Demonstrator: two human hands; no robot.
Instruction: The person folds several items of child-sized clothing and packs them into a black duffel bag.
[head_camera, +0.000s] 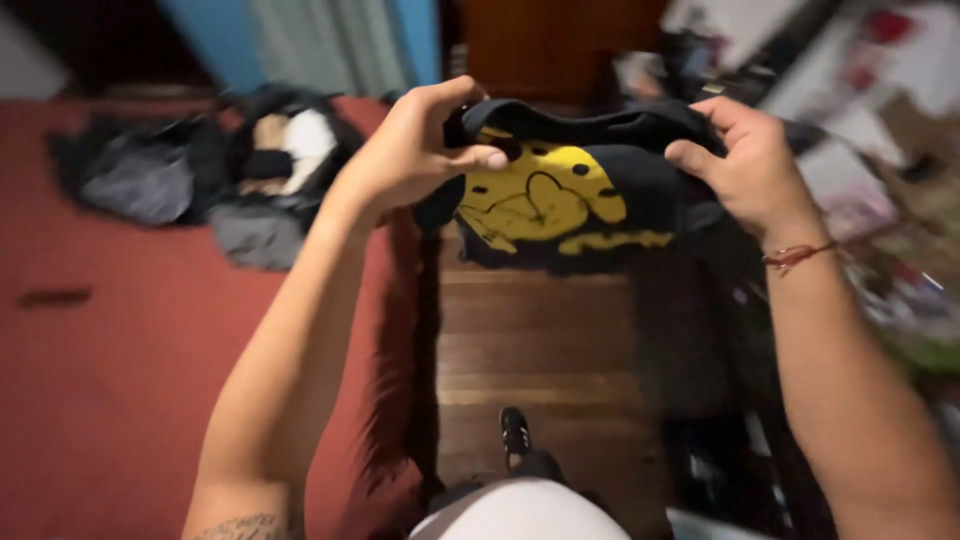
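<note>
I hold a black garment (560, 190) with a yellow print up in front of me, folded over itself. My left hand (410, 150) pinches its left edge between thumb and fingers. My right hand (745, 160) grips its right edge; a thin red cord sits on that wrist. The cloth hangs over the wooden floor, beside the bed.
A bed with a red cover (120, 350) fills the left side, with a pile of dark and grey clothes (220, 170) at its far end. Wooden floorboards (540, 350) run below, my black shoe (514, 432) on them. Blurred clutter (880, 200) lies at the right.
</note>
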